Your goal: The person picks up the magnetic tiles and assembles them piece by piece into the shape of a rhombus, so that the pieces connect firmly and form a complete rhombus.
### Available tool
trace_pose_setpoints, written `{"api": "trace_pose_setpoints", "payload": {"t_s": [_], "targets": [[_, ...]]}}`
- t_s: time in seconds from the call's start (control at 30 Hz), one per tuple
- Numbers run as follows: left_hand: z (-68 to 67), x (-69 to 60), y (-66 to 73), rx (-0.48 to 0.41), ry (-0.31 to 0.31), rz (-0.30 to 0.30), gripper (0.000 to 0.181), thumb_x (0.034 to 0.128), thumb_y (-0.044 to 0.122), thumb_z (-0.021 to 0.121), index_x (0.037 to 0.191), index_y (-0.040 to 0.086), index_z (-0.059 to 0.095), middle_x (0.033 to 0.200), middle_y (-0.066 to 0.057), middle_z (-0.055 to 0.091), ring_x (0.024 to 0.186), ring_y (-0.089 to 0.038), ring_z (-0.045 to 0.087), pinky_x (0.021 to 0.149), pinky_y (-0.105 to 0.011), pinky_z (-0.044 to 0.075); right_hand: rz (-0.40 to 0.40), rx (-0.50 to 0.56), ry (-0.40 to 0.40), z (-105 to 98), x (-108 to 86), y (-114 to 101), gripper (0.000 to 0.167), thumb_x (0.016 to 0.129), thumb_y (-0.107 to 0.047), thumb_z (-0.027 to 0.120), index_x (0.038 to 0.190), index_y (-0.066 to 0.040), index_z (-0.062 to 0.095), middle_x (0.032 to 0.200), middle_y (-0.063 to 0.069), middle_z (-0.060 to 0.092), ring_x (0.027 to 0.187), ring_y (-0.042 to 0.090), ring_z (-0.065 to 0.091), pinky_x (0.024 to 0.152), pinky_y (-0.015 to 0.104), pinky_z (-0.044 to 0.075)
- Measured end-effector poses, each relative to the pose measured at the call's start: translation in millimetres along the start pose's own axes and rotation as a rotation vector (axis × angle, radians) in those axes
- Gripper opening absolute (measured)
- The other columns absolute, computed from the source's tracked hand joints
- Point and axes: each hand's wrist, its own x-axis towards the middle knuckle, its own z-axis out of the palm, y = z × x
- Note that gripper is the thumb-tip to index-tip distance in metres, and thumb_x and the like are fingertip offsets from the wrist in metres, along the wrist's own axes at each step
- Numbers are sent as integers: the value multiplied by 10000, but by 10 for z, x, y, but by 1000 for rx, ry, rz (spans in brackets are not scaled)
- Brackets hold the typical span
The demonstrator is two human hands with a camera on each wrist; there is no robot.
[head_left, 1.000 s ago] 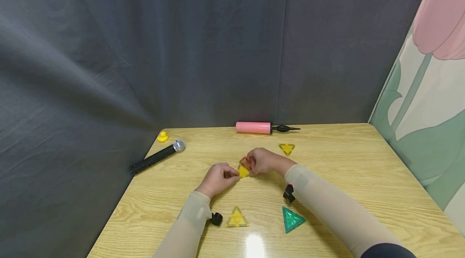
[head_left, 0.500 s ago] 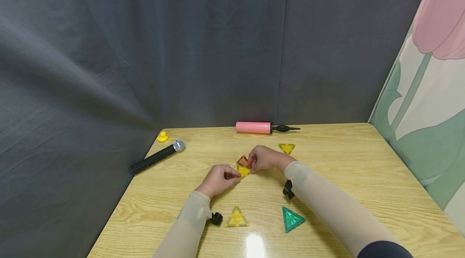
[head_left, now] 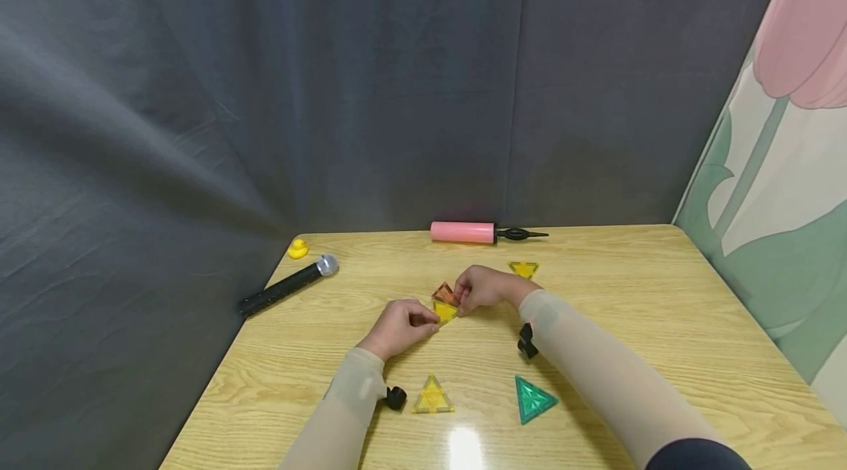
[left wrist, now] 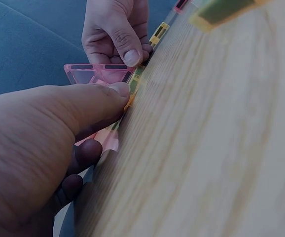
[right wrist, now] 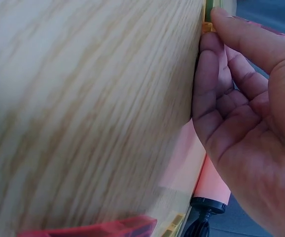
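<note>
In the head view, a yellow triangular magnetic tile lies on the table between my hands. My left hand pinches its left corner between thumb and fingers. The right hand pinches its right corner; in the right wrist view, thumb and index finger meet at the tile's yellow edge. A red-orange tile meets the far side of the yellow one, and in the left wrist view this pinkish tile rises from the tabletop. The right fingers partly cover it.
A yellow triangle and a green triangle lie nearer me. Behind the right wrist is another yellow triangle. Farther off are a pink hand pump, a microphone and a yellow rubber duck. A dark curtain backs the table.
My right fingers have shifted off the red-orange tile to the yellow tile's right corner, leaving more of the red-orange tile showing. The left hand has hardly moved.
</note>
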Motion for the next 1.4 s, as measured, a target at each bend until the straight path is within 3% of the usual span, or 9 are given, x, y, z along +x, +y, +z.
{"api": "trace_pose_setpoints", "payload": {"t_s": [0.73, 1.17, 1.4], "targets": [[14, -14, -38, -26, 1, 5, 81, 944, 221, 821, 1021, 243, 837, 945, 150, 713, 806, -67, 650, 712, -270, 558, 1, 15, 2, 26, -15, 35, 159, 866, -122, 875, 940, -104, 735, 811, -14, 652, 743, 121, 554, 709, 273, 466], [-31, -84, -12, -59, -19, -20, 116, 959, 225, 803, 1074, 219, 816, 1021, 133, 728, 906, -62, 681, 807, -273, 570, -4, 48, 13, 41, -34, 34, 149, 872, -98, 866, 929, -98, 728, 805, -4, 642, 737, 122, 548, 693, 271, 452], [-77, -153, 12, -88, 2, -25, 138, 970, 215, 791, 1106, 213, 811, 1029, 123, 745, 928, -82, 687, 820, -289, 567, 5, 55, 8, 30, -20, 44, 141, 877, -104, 862, 940, -109, 736, 818, -1, 647, 752, 126, 556, 707, 270, 459]]}}
